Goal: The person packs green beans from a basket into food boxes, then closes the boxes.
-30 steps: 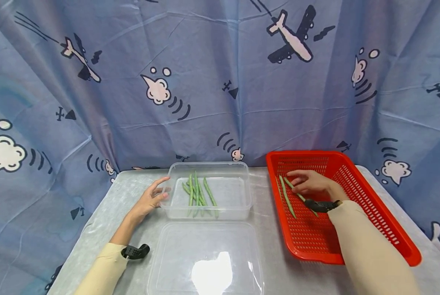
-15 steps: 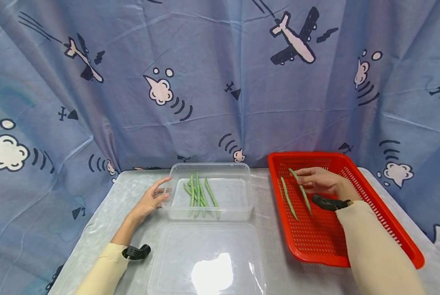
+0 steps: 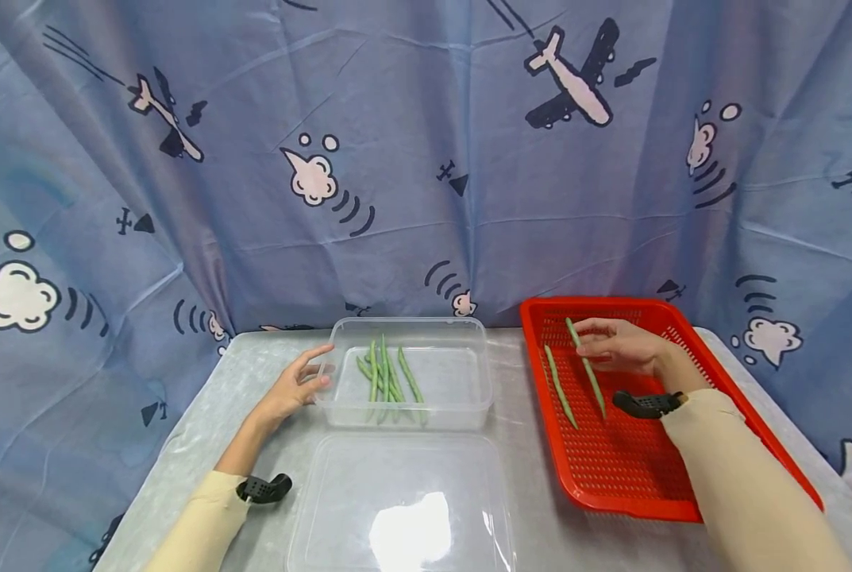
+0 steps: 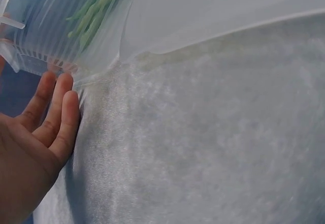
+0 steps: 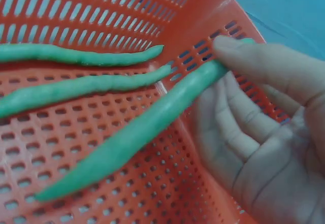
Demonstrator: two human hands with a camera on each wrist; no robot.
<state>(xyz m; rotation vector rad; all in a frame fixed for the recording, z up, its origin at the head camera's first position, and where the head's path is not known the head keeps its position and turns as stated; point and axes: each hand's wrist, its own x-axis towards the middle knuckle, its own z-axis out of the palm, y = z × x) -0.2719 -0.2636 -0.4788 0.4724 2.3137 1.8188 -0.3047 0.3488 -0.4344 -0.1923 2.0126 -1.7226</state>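
Between thumb and fingers my right hand pinches a green bean near one end, over the red plastic basket. The bean slants down from the fingers in the right wrist view. Beyond it, two more green beans lie in the basket along its slotted wall. My left hand rests its fingers, spread and lightly bent, at the left side of a clear plastic container. In the left wrist view several fingertips are right at its wall. Several green beans lie inside that container.
A clear flat lid lies in front of the container and reflects a bright light. Both rest on a grey-white table cover, with the basket to their right. A blue curtain with printed planes hangs behind the table.
My right hand has taken hold of the green bean and raised it a little, drawing it up and to the right. The left hand stays at the container.
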